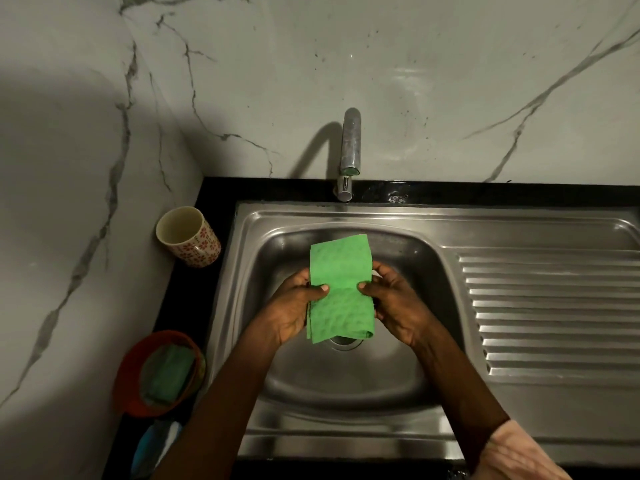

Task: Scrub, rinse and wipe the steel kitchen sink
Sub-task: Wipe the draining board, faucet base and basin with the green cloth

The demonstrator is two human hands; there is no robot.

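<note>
— Where are the arms?

— Both forearms reach forward from the bottom of the view and converge toward the middle. The right one shows a pale pink sleeve (512, 452) pushed up near the elbow; the left is bare as far as it shows.

— And the hands?

— The left hand (294, 306) and the right hand (394, 303) face each other, palms turned inward, at about the same height.

— What are the fingers doing?

— Each thumb lies on top, pointing toward the other, with the fingers curled underneath. Both pinch the green cloth (341, 285) between thumb and fingers, one at each side edge.
</note>
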